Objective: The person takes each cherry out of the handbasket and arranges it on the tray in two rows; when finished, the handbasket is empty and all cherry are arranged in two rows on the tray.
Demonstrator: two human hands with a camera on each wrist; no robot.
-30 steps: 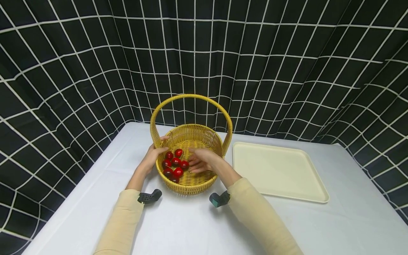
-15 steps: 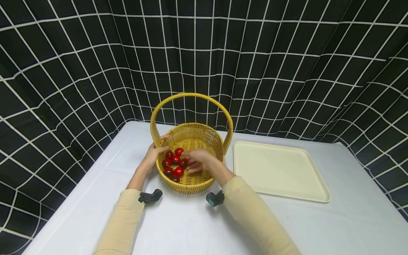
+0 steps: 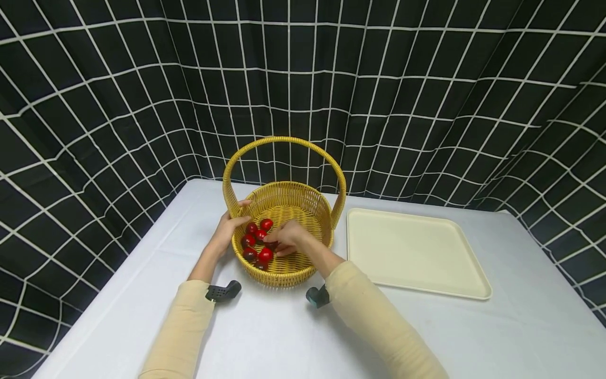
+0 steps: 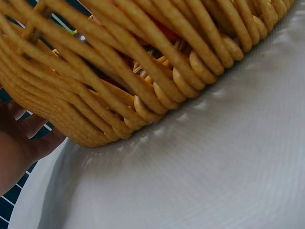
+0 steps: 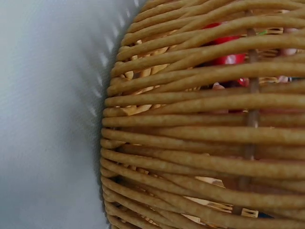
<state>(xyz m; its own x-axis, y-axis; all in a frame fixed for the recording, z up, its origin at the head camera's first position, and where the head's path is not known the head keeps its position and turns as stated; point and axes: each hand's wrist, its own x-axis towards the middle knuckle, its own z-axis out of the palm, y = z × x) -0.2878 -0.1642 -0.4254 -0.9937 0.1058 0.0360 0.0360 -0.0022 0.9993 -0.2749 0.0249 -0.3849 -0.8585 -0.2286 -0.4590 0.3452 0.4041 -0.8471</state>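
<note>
A yellow wicker basket (image 3: pixel 290 196) with a tall arched handle stands on the table, several red and dark red cherries (image 3: pixel 266 255) lying in its left part. My left hand (image 3: pixel 222 234) grips the basket's left side by the handle base, thumb over the rim. In the left wrist view, its fingers (image 4: pixel 45 143) lie against the weave. My right hand (image 3: pixel 292 235) reaches down inside the basket, thumb and fingers around a dark cherry (image 3: pixel 272 245) mostly covered by them. Through the weave in the right wrist view, a red cherry (image 5: pixel 228 58) shows; the basket wall hides most of that hand.
To the basket's right lies a cream rectangular tray (image 3: pixel 416 252) with a low rim. A white cloth (image 3: pixel 279 337) covers the table. Behind and at both sides hangs a black curtain (image 3: pixel 303 89) with a white grid.
My right hand has moved left inside the basket to the cherries, its fingers closing around a dark one. My left hand has kept its place on the basket.
</note>
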